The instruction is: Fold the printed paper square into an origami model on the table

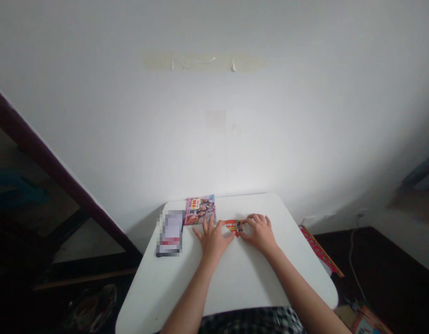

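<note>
A small folded red paper [232,225] with yellow and dark print lies on the white table [237,278], a pointed part of it facing me. My left hand [214,239] rests with its fingers spread, thumb and index finger touching the paper's left end. At the right end, my right hand [261,233] has its thumb and bent fingers closed on the paper's edge. Just beyond my left fingertips is a colourful printed leaflet [199,209]. Further left lies a phone [170,232], its screen blurred out.
A pale wall [214,153] rises behind the table. Left of it leans a dark purple-edged frame [57,157]. Beside the table's right edge are a red patterned item [320,250] and a white cable [352,260]. Checked cloth [251,320] shows at the near edge.
</note>
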`<state>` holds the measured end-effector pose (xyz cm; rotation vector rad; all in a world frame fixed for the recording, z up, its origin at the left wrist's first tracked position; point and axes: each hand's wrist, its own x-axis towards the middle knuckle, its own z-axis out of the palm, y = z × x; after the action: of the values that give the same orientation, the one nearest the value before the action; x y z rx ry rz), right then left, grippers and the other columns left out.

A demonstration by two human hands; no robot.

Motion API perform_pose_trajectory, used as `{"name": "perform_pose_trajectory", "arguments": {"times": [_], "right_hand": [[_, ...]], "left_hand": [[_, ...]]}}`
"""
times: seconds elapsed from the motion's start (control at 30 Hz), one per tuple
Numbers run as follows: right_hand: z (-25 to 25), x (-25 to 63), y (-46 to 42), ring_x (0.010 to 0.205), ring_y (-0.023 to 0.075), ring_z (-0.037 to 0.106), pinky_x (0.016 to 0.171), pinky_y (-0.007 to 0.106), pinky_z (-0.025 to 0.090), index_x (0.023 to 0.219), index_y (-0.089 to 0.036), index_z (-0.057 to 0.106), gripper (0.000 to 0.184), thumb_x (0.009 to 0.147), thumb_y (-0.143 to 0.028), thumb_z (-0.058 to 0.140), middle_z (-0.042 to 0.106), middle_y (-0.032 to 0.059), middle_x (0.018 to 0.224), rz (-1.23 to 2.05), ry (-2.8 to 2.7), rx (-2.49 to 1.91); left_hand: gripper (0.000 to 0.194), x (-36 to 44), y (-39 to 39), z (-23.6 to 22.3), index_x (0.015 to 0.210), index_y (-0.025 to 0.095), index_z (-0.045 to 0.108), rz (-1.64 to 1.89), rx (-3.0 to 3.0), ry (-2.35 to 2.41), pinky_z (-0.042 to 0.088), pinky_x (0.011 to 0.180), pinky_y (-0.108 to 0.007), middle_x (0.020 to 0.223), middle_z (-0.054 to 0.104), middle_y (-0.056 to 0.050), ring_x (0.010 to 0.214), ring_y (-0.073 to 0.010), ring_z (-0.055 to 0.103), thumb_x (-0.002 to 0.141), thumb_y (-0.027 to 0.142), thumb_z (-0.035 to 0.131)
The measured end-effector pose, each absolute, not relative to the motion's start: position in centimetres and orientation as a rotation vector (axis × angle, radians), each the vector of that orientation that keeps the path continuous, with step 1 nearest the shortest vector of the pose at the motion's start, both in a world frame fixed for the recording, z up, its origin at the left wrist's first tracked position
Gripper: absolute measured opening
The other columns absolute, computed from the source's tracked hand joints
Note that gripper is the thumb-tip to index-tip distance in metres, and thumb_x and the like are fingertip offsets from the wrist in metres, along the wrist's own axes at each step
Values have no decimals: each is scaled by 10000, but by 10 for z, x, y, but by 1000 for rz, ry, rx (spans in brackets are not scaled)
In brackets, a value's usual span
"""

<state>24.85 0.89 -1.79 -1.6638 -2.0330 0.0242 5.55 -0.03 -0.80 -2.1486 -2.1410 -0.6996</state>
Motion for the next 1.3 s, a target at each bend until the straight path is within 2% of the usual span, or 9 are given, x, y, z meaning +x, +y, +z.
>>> {"name": "perform_pose_trajectory", "arguments": {"times": [0.17, 0.43, 0.5, 0.67, 0.97, 1.1, 1.2, 1.3], "right_hand": [[-13, 243, 4, 1205, 298, 489, 1118, 585, 249, 1126, -321, 664, 429, 762, -543, 709, 610, 65, 1215, 33, -2024, -1687], [-19, 248, 9, 1210, 307, 474, 1122, 576, 250, 1168, -319, 654, 542, 725, -624, 718, 593, 71, 1231, 50, -2054, -1647], [-23, 252, 13, 1219, 307, 469, 1114, 568, 263, 1169, -332, 660, 497, 757, -608, 706, 597, 72, 1230, 74, -2083, -1603], [-28, 257, 19, 1160, 262, 500, 1074, 489, 331, 1158, -364, 681, 272, 907, -440, 610, 633, 49, 1166, 109, -2031, -1580], [-32, 259, 23, 1123, 257, 506, 1042, 475, 348, 1201, -365, 681, 291, 933, -336, 571, 626, 61, 1144, 82, -2051, -1578], [-34, 260, 24, 1059, 246, 524, 1017, 458, 349, 1086, -357, 728, 221, 924, -316, 584, 652, 50, 1020, 138, -2037, -1561], [-34, 261, 26, 993, 229, 546, 1004, 440, 351, 973, -323, 744, 156, 899, -299, 609, 664, 37, 924, 195, -1999, -1548], [-34, 262, 28, 939, 213, 574, 982, 415, 370, 923, -286, 732, 133, 887, -297, 605, 674, 24, 878, 250, -1937, -1518]], "left_hand": [[456, 55, 1, -7, 1087, 333, 718, -695, -2139, -2190, 88, 1090, -793, 1506, 459, -106, 1425, -411, 287, 720, 604, 710], [469, 54, 2, -11, 1127, 323, 701, -671, -2162, -2202, 103, 1095, -787, 1498, 468, -105, 1428, -400, 281, 734, 580, 711], [476, 54, 1, -11, 1158, 320, 689, -682, -2164, -2179, 109, 1098, -783, 1501, 465, -116, 1427, -390, 289, 747, 560, 707], [580, 53, 3, -12, 1273, 338, 645, -713, -2165, -2167, 117, 1098, -781, 1510, 456, -130, 1414, -403, 311, 745, 572, 702], [410, 51, 3, -10, 1114, 363, 691, -784, -2231, -2130, 155, 1092, -772, 1475, 478, -76, 1414, -368, 321, 728, 479, 762], [405, 51, 2, -9, 1118, 379, 684, -809, -2247, -2071, 147, 1115, -742, 1463, 491, -62, 1389, -350, 362, 726, 430, 774], [497, 52, 3, -11, 1228, 410, 633, -843, -2237, -2037, 170, 1126, -719, 1466, 493, -68, 1380, -343, 386, 747, 425, 758], [704, 53, 4, -15, 1434, 370, 460, -928, -2195, -2036, 214, 1144, -675, 1471, 496, -105, 1375, -335, 408, 782, 419, 722]]}}
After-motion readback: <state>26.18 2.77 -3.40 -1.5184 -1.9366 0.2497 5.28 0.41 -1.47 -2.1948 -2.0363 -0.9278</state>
